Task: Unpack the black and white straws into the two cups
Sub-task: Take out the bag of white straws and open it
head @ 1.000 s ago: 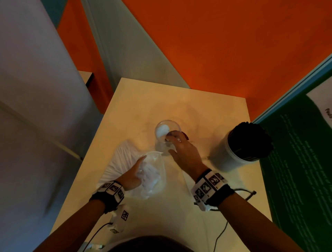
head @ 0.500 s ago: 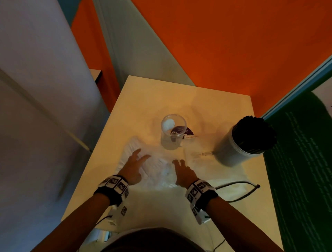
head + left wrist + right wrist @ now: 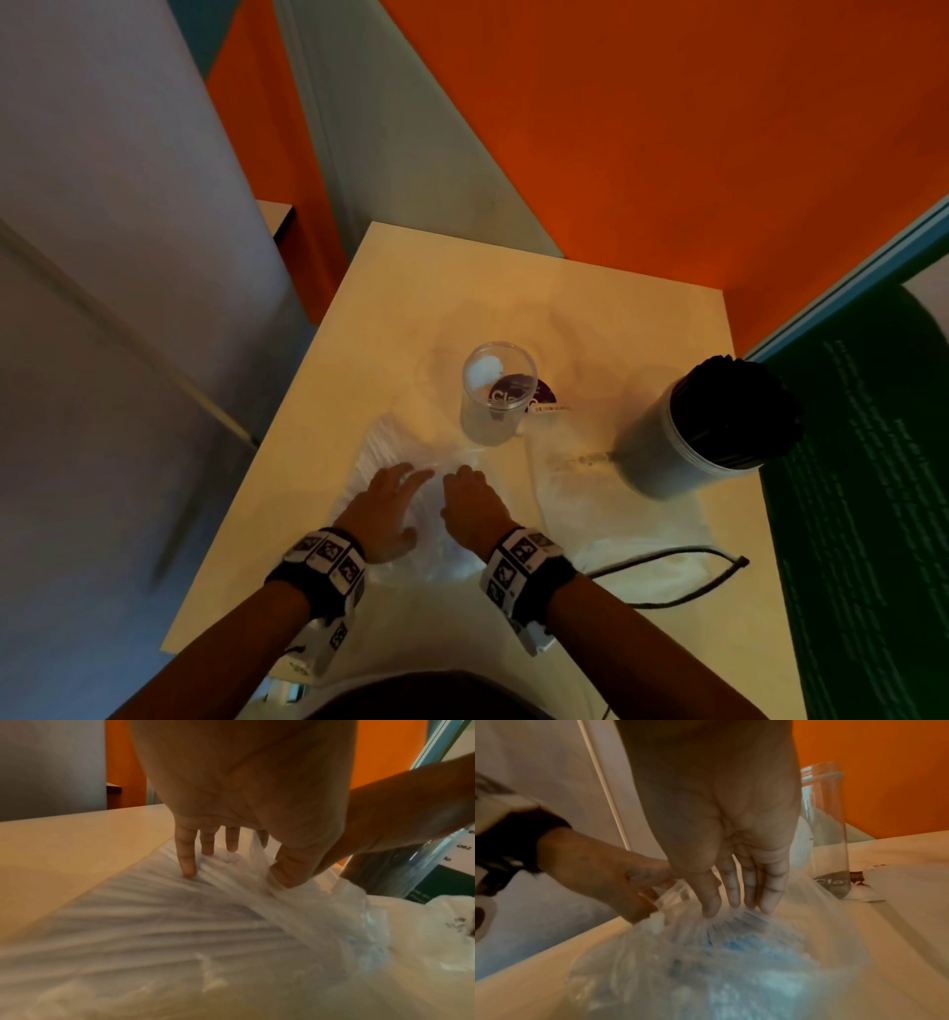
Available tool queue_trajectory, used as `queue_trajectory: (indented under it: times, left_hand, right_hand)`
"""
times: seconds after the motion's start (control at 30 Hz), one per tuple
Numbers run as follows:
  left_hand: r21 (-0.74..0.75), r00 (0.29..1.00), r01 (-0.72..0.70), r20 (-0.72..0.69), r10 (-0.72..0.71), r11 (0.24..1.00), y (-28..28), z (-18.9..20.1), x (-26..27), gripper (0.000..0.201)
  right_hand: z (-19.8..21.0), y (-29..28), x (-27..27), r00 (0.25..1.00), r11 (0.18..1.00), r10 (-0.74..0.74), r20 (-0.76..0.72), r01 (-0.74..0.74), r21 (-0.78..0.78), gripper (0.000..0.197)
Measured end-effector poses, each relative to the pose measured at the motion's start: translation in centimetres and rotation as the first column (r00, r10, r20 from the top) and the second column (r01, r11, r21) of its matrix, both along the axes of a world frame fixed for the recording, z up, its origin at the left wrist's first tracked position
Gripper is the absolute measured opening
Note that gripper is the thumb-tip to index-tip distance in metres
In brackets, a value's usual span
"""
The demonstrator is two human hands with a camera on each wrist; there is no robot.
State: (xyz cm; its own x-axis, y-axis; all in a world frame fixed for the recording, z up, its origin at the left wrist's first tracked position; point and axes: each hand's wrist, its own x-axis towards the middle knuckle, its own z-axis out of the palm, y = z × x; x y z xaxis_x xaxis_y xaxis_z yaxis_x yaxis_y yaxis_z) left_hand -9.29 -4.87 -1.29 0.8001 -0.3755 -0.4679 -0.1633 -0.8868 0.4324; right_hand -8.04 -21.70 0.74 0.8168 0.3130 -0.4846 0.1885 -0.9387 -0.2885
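A clear plastic bag of white straws [image 3: 380, 452] lies on the pale table [image 3: 462, 288] in front of me. My left hand [image 3: 390, 506] rests on it with straight, spread fingers [image 3: 186, 860] and its thumb pressing the film. My right hand [image 3: 470, 501] is beside it, with straight fingertips [image 3: 732, 898] touching the bag [image 3: 731, 953] near its mouth. Just beyond the hands stands a clear cup [image 3: 488, 426], which looks empty. At the right, a white cup [image 3: 662, 452] is packed with black straws [image 3: 734, 406].
An emptied plastic bag [image 3: 580, 493] with a purple label [image 3: 544, 395] lies between the two cups. A black cable [image 3: 683, 552] loops over the table's right front. A green panel borders the table on the right. Orange and grey walls stand behind.
My right hand has left the clear cup and come back onto the straw bag beside the left hand. The left hand now lies flat on the bag.
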Motion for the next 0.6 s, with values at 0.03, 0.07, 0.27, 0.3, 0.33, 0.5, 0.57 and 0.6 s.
queue_trajectory:
  times: [0.03, 0.07, 0.27, 0.3, 0.33, 0.5, 0.57, 0.6]
  left_hand:
    - [0.002, 1.000, -0.002, -0.007, 0.003, 1.000, 0.0, 0.1, 0.1, 0.082]
    - [-0.001, 1.000, -0.015, -0.007, 0.015, 1.000, -0.1, 0.3, 0.2, 0.079]
    - [-0.076, 0.963, -0.218, 0.145, 0.227, 0.973, -1.4, 1.0, 0.3, 0.041]
    - [-0.046, 0.963, -0.228, 0.135, 0.232, 0.973, -1.6, 1.1, 0.3, 0.047]
    - [-0.007, 0.969, -0.217, 0.117, 0.216, 0.976, -1.8, 1.1, 0.4, 0.049]
    - [-0.066, 0.952, -0.248, 0.166, 0.256, 0.966, -1.4, 1.2, 0.5, 0.034]
    - [-0.051, 0.955, -0.233, 0.175, 0.239, 0.971, -1.1, 1.0, 0.4, 0.042]
    - [-0.053, 0.959, -0.222, 0.170, 0.228, 0.974, -1.2, 0.9, 0.3, 0.047]
  right_hand:
    - [-0.3, 0.1, -0.1, 1.000, 1.000, -0.005, 0.012, 0.005, -0.009, 0.040]
    - [-0.7, 0.2, -0.2, 0.999, 1.000, -0.008, 0.031, 0.008, -0.020, 0.041]
    - [-2.0, -0.9, 0.3, 0.987, 0.988, -0.151, -0.055, 0.152, 0.009, 0.058]
    - [-2.1, -1.1, 0.4, 0.981, 0.985, -0.166, -0.095, 0.170, 0.030, 0.061]
    - [-2.3, -1.2, 0.5, 0.976, 0.982, -0.178, -0.125, 0.184, 0.040, 0.065]
    - [-2.8, -2.3, 1.2, 0.939, 0.945, -0.283, -0.196, 0.308, 0.112, 0.074]
    - [-2.8, -2.6, 1.4, 0.924, 0.929, -0.304, -0.233, 0.342, 0.142, 0.072]
    - [-2.8, -2.6, 1.4, 0.920, 0.927, -0.309, -0.242, 0.348, 0.142, 0.071]
